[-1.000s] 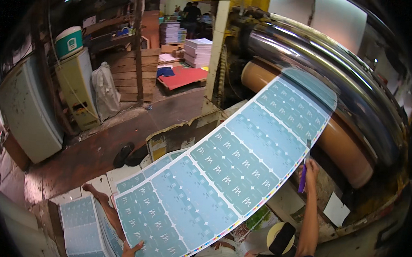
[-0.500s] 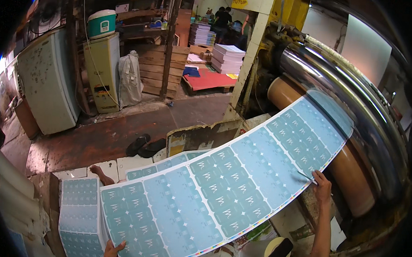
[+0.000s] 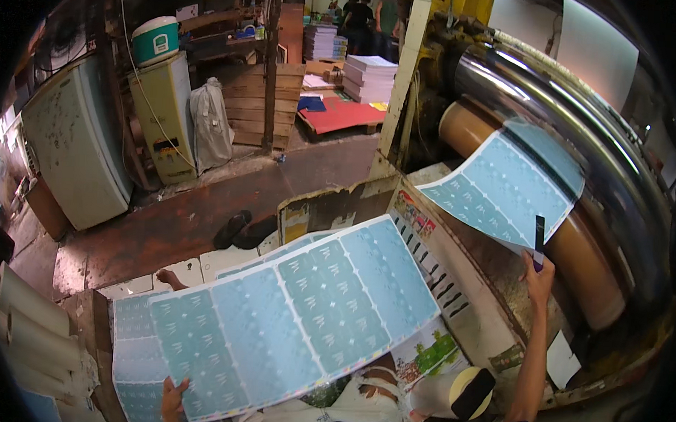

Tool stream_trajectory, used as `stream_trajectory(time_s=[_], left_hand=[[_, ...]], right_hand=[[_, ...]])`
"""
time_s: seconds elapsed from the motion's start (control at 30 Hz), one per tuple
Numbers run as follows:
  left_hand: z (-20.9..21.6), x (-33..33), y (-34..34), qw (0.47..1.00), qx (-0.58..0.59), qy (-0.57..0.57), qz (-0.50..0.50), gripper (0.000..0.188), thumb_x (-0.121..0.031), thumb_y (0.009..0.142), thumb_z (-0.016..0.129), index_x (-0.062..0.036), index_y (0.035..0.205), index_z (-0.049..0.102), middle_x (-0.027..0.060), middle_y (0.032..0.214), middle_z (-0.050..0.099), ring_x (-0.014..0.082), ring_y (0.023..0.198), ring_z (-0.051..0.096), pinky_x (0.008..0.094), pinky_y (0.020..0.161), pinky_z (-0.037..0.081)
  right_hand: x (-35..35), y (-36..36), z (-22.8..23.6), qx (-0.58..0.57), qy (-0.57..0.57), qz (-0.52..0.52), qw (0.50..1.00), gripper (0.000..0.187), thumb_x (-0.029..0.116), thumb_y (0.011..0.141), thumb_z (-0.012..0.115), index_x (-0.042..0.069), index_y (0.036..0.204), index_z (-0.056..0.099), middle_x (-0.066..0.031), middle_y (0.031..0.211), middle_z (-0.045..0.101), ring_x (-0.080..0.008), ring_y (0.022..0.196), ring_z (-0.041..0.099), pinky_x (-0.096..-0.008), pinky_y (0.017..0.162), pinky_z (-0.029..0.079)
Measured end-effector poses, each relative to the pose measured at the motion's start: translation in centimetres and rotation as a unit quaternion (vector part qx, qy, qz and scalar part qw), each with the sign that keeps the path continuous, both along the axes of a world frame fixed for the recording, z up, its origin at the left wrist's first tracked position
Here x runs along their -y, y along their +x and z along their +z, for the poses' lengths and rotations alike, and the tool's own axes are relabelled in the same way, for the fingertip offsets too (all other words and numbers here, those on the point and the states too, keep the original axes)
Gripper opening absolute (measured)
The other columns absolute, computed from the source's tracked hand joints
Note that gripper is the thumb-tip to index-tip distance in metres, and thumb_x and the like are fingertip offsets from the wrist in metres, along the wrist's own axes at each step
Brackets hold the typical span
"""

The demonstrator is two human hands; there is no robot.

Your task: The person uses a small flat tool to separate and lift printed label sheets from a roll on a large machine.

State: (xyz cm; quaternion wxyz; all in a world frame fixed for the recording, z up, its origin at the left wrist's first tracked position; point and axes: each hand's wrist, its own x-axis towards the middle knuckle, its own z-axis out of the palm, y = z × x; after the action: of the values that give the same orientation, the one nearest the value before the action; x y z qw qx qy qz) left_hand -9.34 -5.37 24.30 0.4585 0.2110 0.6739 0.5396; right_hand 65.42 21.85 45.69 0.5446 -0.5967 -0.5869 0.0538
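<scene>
My left hand grips the near left edge of a long printed sheet with blue and green panels, thumb on top. This sheet slopes up to the right over other printed sheets. At the right my right hand is closed around a cutter knife, its dark blade pointing up. The blade stands by the lower edge of a second printed sheet, which hangs from the rollers. A gap separates the two sheets.
A shiny metal roller and a brown roller stand at the right. Below them is a slotted panel. Pale rolls lie at the far left. Dark sandals rest on the floor. People stand far back.
The long sheet has come apart from the piece on the rollers and its right end has dropped left. My right hand has moved slightly right, with the cutter knife turned upright.
</scene>
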Motion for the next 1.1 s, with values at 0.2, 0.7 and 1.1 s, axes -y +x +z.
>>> stream_trajectory(time_s=[0.2, 0.7, 1.1], left_hand=[[-10.0, -10.4, 2.2, 0.999, 0.014, 0.024, -0.018, 0.035, -0.004, 0.084, 0.070, 0.0016, 0.116, 0.058, 0.0073, 0.102, 0.066, 0.0179, 0.088, 0.062, 0.0316, 0.080, 0.049], [-18.4, -23.1, 9.2, 0.890, -0.450, 0.015, -0.073, 0.097, -0.024, 0.062, 0.088, -0.0020, 0.138, 0.033, 0.0277, 0.140, 0.036, 0.0389, 0.125, 0.042, 0.0437, 0.099, 0.041], [-14.6, -17.1, 13.1, 0.828, -0.481, -0.232, -0.170, 0.155, -0.024, 0.044, 0.096, -0.0032, 0.149, -0.016, 0.0463, 0.145, 0.009, 0.0549, 0.138, 0.015, 0.0465, 0.116, 0.019]], right_hand=[[2.3, -4.6, -1.4, -0.035, -0.021, 0.008, 0.999, 0.025, 0.013, 0.085, 0.073, -0.009, 0.096, 0.069, -0.0016, 0.062, 0.057, -0.0085, 0.048, 0.052, -0.0241, 0.045, 0.043], [8.2, -9.7, -6.6, 0.025, -0.116, 0.037, 0.992, 0.017, 0.008, 0.088, 0.067, 0.000, 0.102, 0.073, -0.0027, 0.064, 0.062, -0.0077, 0.050, 0.054, -0.0254, 0.046, 0.042], [13.6, -17.9, -11.8, 0.075, -0.117, 0.116, 0.984, 0.040, -0.014, 0.072, 0.062, 0.004, 0.107, 0.071, -0.0216, 0.105, 0.069, -0.0296, 0.102, 0.068, -0.0318, 0.083, 0.053]])
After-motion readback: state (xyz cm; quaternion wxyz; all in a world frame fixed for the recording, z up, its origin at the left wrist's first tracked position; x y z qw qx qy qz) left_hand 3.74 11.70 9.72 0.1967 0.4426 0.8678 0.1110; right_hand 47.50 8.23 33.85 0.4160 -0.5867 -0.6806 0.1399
